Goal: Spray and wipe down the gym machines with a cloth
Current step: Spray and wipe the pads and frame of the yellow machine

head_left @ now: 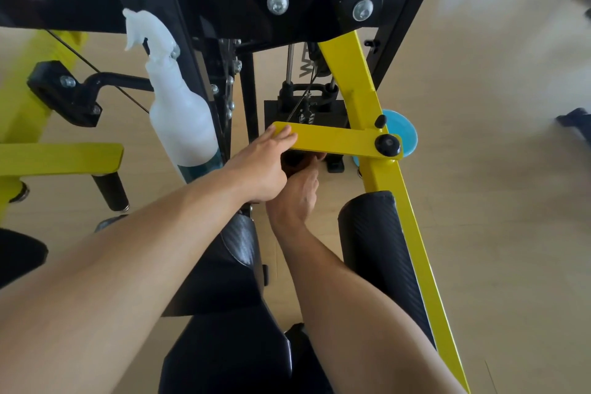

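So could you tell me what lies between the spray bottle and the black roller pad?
Head view: both hands, left hand on the yellow bar, right hand beneath it.

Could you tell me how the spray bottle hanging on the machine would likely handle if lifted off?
The spray bottle looks mostly empty, with liquid only near its base, so probably light. Hanging by its trigger head, it may swing if nudged. Its smooth plastic could be slightly slippery.

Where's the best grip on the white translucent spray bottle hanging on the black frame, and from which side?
Grip the white translucent spray bottle at its narrow neck just under the trigger head, coming from its open left side. It hangs upright against the black frame upright, which blocks its right side. The neck looks slim enough for fingers to wrap; the wide body below probably gives a poorer hold. The left hand is nearest.
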